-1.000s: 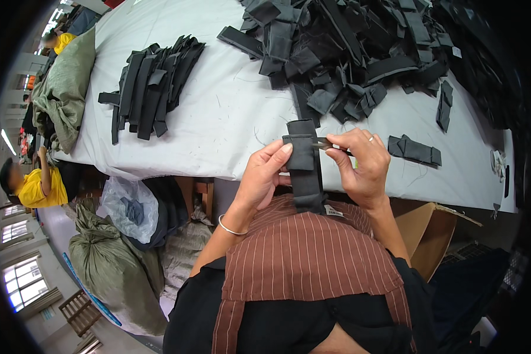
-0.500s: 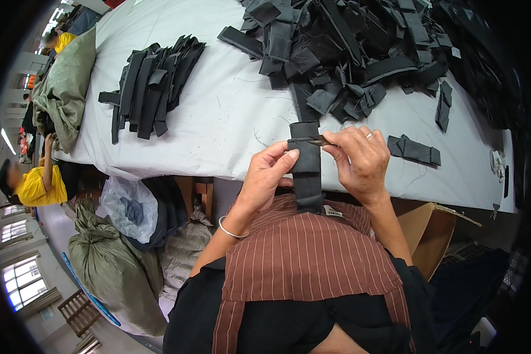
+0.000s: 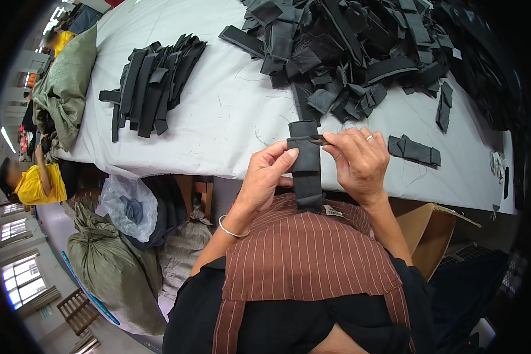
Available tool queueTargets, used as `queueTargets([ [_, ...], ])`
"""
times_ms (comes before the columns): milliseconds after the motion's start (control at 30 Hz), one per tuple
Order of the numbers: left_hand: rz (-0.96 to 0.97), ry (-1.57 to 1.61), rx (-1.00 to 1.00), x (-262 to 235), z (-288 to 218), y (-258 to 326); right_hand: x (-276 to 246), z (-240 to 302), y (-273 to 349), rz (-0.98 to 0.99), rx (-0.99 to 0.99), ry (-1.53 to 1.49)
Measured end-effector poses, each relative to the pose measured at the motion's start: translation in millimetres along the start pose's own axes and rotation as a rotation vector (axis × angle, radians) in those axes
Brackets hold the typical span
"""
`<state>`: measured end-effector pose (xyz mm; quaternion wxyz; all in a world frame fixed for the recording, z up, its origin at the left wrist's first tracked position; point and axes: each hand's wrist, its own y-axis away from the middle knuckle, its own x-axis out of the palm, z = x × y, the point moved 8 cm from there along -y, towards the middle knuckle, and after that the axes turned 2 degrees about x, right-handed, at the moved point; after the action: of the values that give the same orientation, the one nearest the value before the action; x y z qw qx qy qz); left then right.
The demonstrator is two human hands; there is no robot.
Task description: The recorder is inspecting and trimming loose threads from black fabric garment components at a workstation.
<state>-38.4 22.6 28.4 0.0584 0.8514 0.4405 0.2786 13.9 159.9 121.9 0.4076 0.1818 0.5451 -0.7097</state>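
A black fabric strip (image 3: 307, 186) with a folded, stitched band across it hangs over the table's near edge in front of my apron. My left hand (image 3: 269, 171) is closed on the strip's left side, thumb on top of the band and fingers partly hidden. From the right, my right hand (image 3: 360, 162) grips a small dark pointed tool, apparently thread snips (image 3: 318, 140). Their tip lies at the band's upper edge, close to my left fingertips; most of the snips is hidden in my fingers. Just beyond, another black strip (image 3: 304, 103) runs toward a heap.
A large heap of black fabric pieces (image 3: 336, 47) covers the far table. A row of strips (image 3: 147, 88) lies left, a single folded piece (image 3: 416, 150) right. Loose threads dot the white cover. Sacks (image 3: 112, 271) stand lower left, a cardboard box (image 3: 428, 236) lower right. A co-worker in yellow (image 3: 41, 184) is at left.
My hands and the strip stay almost in place; the snips' tip shifts very slightly at the band's edge. At left, the co-worker's arm and head have moved a little.
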Motion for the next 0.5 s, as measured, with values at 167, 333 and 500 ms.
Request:
queueTargets([
  [167,-0.015,0.005,-0.004,-1,1,0,3,2,3,0.019,0.0,0.056],
  [333,-0.005,0.048,0.004,0,-2,0,10,5,6,0.064,-0.002,0.125],
  [500,-0.006,0.08,0.002,0,-2,0,14,6,5,0.084,0.053,0.09],
])
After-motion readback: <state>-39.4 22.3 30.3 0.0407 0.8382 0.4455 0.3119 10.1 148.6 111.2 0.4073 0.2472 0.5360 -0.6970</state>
